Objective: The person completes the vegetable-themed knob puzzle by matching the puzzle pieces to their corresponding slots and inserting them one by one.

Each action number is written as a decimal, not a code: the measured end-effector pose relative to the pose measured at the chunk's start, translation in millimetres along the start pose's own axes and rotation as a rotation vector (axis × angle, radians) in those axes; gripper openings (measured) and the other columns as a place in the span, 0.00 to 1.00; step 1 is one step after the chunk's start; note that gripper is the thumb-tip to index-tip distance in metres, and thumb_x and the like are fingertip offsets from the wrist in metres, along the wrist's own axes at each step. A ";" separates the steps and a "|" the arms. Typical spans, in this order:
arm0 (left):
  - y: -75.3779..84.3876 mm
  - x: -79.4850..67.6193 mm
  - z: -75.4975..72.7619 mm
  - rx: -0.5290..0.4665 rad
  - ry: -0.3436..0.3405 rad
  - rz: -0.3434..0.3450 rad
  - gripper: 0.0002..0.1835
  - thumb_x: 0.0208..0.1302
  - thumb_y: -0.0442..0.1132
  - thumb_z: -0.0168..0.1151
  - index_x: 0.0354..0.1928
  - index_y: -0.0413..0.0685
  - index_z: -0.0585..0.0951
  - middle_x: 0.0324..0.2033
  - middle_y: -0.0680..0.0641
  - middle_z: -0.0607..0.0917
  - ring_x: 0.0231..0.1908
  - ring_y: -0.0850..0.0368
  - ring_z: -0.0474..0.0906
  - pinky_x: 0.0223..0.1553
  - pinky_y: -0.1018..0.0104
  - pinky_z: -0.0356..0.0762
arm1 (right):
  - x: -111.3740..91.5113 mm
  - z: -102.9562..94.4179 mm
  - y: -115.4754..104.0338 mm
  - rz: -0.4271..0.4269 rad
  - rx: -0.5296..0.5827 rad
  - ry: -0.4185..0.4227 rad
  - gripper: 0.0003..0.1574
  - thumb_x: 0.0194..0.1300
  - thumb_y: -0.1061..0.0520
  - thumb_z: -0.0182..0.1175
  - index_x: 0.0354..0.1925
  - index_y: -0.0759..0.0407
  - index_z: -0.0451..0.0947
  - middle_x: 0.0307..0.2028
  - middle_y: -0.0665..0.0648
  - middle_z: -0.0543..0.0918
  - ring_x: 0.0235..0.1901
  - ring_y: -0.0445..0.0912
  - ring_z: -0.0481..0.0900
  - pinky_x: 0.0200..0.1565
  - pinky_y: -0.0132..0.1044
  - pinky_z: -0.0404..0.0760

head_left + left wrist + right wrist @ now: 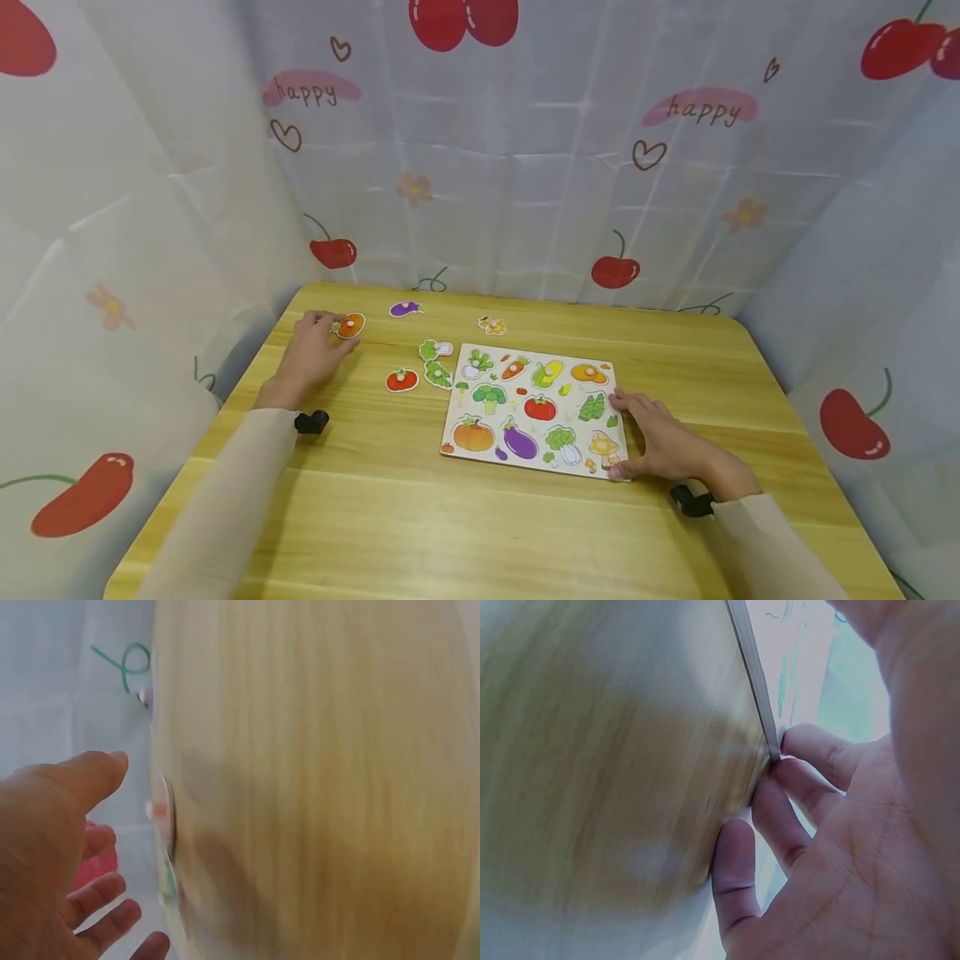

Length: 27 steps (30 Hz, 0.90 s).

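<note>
Nearest me, the right hand (663,437) is spread along the edge of one vegetable puzzle board (567,413), thumb at its near corner, fingertips against its side; the board lies at that hand's nine o'clock. I count four knobbed pieces (550,374) across its far row. Around the board's ten o'clock lie one tomato piece (401,381), one leafy-green piece (438,375) and one bok choy piece (433,349). The left hand (309,357) is spread too, one pumpkin piece (351,326) at its two o'clock; I can't tell whether they touch. One mushroom piece (492,326) sits at the board's eleven o'clock, and one eggplant piece (405,309) beyond the pumpkin, before the printed curtain (480,133).
</note>
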<state>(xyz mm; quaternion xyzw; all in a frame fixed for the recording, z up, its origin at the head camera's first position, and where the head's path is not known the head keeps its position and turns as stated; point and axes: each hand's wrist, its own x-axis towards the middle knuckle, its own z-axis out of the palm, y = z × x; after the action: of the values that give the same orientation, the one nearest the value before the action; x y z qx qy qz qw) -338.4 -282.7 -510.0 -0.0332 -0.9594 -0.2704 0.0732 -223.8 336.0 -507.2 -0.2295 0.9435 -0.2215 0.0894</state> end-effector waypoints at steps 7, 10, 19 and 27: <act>-35.9 -0.7 -15.4 0.108 -0.099 -0.038 0.44 0.85 0.54 0.69 0.88 0.33 0.67 0.90 0.23 0.56 0.85 0.12 0.56 0.79 0.10 0.63 | 0.6 -2.4 -1.0 -0.002 -0.007 0.001 0.79 0.54 0.34 0.93 0.86 0.68 0.65 0.89 0.75 0.64 0.79 0.76 0.69 0.77 0.76 0.74; -43.8 -1.3 -18.2 0.146 -0.156 -0.041 0.45 0.87 0.55 0.65 0.90 0.33 0.63 0.89 0.22 0.59 0.85 0.12 0.57 0.78 0.10 0.63 | 0.7 -2.6 -2.0 0.003 -0.002 -0.005 0.80 0.54 0.34 0.94 0.86 0.69 0.65 0.89 0.76 0.64 0.79 0.76 0.69 0.77 0.77 0.74; -44.4 -3.5 -19.1 0.227 -0.037 -0.011 0.33 0.85 0.52 0.68 0.78 0.34 0.79 0.71 0.23 0.81 0.69 0.18 0.79 0.70 0.19 0.78 | -0.5 -0.8 -2.9 0.021 -0.003 -0.018 0.79 0.55 0.32 0.92 0.87 0.67 0.64 0.89 0.74 0.63 0.79 0.74 0.69 0.78 0.76 0.73; -41.7 -6.6 -20.8 0.208 0.001 -0.028 0.28 0.86 0.49 0.69 0.75 0.35 0.83 0.56 0.31 0.88 0.56 0.29 0.84 0.60 0.25 0.83 | 0.0 -1.1 -3.5 0.009 -0.009 -0.009 0.79 0.55 0.33 0.93 0.86 0.67 0.65 0.89 0.74 0.65 0.78 0.73 0.70 0.76 0.75 0.75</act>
<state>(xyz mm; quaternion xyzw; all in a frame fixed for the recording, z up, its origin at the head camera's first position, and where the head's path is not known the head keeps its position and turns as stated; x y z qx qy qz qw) -333.7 -329.3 -515.0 -0.0118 -0.9827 -0.1701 0.0728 -222.7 333.7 -504.6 -0.2267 0.9451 -0.2159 0.0938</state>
